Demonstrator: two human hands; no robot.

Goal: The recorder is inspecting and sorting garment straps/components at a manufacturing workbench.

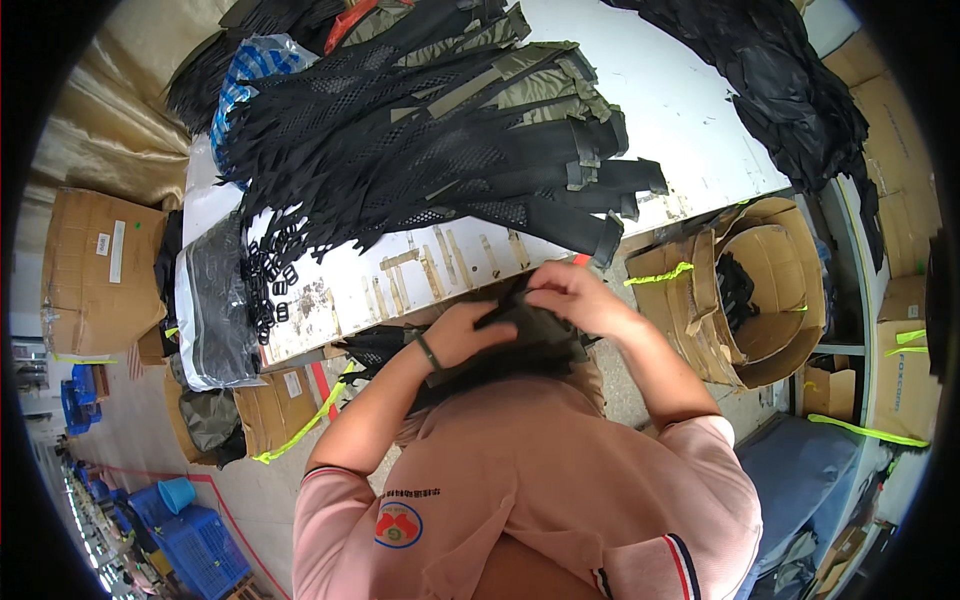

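Note:
Dark fabric pieces (510, 352) lie across my lap against the table's front edge. My left hand (468, 336), with a dark band at its wrist, is closed around the upper edge of this fabric. Close beside it, my right hand (572, 298) pinches a black strip of the fabric between thumb and fingers. The exact shape of the held part is hidden by my hands. Beyond them on the white table (430, 275) lies a large pile of black mesh and olive fabric pieces (400, 150). Small black plastic buckles (272, 290) are heaped at the table's left end.
An open cardboard box (690, 320) with black items inside stands to the right. Black sheeting (770, 80) covers the table's far right. A clear plastic bag (215, 300) hangs over the left edge. More boxes (105, 265) and blue crates (200, 545) stand at the left.

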